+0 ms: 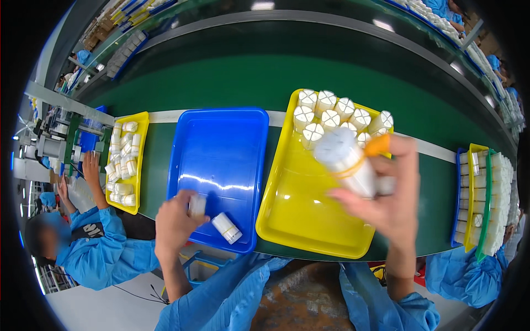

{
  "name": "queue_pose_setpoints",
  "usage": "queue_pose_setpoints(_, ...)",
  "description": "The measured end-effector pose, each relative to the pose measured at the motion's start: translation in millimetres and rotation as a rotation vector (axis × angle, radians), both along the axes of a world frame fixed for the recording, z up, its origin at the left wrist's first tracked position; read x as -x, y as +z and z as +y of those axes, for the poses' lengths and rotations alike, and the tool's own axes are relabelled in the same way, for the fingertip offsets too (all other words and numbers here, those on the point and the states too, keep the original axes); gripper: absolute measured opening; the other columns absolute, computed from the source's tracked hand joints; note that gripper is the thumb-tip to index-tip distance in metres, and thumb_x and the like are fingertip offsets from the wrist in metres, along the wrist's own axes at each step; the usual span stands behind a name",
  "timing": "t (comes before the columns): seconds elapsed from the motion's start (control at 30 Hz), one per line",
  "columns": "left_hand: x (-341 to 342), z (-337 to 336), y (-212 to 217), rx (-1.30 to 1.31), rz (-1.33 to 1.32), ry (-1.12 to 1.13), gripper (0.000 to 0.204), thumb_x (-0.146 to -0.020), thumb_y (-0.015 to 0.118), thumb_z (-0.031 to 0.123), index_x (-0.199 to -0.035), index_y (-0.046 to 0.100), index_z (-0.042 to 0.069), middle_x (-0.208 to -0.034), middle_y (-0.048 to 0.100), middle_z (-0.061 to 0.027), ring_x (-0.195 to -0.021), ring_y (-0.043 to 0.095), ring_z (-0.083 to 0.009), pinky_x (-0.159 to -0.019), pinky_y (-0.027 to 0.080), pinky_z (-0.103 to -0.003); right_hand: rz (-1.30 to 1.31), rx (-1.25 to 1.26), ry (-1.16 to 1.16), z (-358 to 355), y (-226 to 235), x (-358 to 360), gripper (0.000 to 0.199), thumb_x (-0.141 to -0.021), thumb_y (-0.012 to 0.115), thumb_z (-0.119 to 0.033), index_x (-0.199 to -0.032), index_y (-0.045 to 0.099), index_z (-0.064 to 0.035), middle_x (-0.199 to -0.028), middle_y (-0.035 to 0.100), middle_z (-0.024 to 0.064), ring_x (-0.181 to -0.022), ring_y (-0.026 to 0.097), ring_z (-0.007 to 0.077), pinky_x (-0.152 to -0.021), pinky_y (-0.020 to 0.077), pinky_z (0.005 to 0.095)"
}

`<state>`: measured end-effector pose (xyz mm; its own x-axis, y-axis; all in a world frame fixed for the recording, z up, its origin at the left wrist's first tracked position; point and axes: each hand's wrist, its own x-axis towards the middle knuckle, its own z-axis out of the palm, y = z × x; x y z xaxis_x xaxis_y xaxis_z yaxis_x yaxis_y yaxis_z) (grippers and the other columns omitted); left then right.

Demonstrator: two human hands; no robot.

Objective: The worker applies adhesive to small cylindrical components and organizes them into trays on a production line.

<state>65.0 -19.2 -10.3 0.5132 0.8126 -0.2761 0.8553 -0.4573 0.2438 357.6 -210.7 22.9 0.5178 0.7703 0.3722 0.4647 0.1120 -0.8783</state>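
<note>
My right hand (392,193) is raised above the yellow tray (309,220), its thumb and orange-covered finger closed round a white cylinder (356,174) with a yellowish band. Motion blurs this cylinder. A smaller white piece (385,185) shows against the palm. Over the near left of the blue tray (218,143), my left hand (179,220) pinches a blurred short white cylinder (197,205). Close by, another white cylinder (227,228) lies on its side in the blue tray. Several upright white cylinders (330,118) with cross-marked tops fill the far part of the yellow tray.
A narrow yellow tray (139,171) of white cylinders stands at the left, near a co-worker's hand (91,168) and some machinery. Stacked trays (481,204) with many white parts stand at the right. The green belt (221,77) runs beyond the trays.
</note>
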Motion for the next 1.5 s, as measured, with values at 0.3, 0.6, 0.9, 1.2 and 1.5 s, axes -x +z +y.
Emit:
queue_pose_setpoints(0.3,-120,-26,34,0.732,-1.323,-0.119,0.076,-0.088,0.06,-0.001,-0.153,0.022,0.006,-0.118,0.055,-0.0122,-0.099,0.06,-0.0195,-0.091,0.049,-0.034,-0.541,0.564,-0.113,-35,-35,-49,0.045,-0.081,0.077,-0.022,-0.112,0.048,-0.0053,-0.088,0.068,0.0199,-0.079,0.067,0.0389,-0.067,0.053,0.0419)
queue_pose_setpoints(0.6,-154,-49,24,1.037,-1.548,0.081,0.04,-0.1,0.053,0.026,-0.132,0.044,0.004,-0.11,0.055,-0.0078,-0.085,0.054,-0.0178,-0.074,0.042,-0.03,-0.405,0.483,-0.219,-15,1,-41,0.045,-0.085,0.074,-0.022,-0.117,0.048,-0.0049,-0.083,0.068,0.0149,-0.064,0.064,0.0308,-0.058,0.0502,0.0363)
queue_pose_setpoints(0.9,-137,-39,1,0.3,-1.436,-0.342,0.059,-0.084,0.061,0.008,-0.13,0.023,0.01,-0.126,0.035,-0.0176,-0.11,0.043,-0.0218,-0.09,0.043,-0.039,-0.035,0.132,0.298,48,17,3,0.031,-0.082,0.076,-0.019,-0.106,0.061,-0.0052,-0.096,0.068,0.0098,-0.073,0.064,0.0175,-0.061,0.0488,0.0269)
queue_pose_setpoints(1.2,-143,-55,28,1.348,-1.583,0.281,0.045,-0.104,0.041,0.032,-0.136,0.045,0.002,-0.128,0.056,-0.0103,-0.12,0.054,-0.0204,-0.104,0.041,-0.037,-0.625,-0.073,0.111,52,-15,17,0.039,-0.077,0.082,-0.026,-0.103,0.057,-0.0108,-0.089,0.06,0.003,-0.058,0.061,0.0167,-0.043,0.0466,0.0285)
queue_pose_setpoints(1.5,-148,-47,16,1.398,-1.709,0.095,0.049,-0.105,0.031,0.046,-0.129,0.046,0.006,-0.114,0.056,-0.0095,-0.083,0.05,-0.0176,-0.073,0.042,-0.03,-0.418,-0.08,0.164,31,-1,-17,0.025,-0.087,0.072,-0.017,-0.103,0.057,-0.0045,-0.076,0.066,0.0088,-0.057,0.065,0.018,-0.044,0.0433,0.0276)
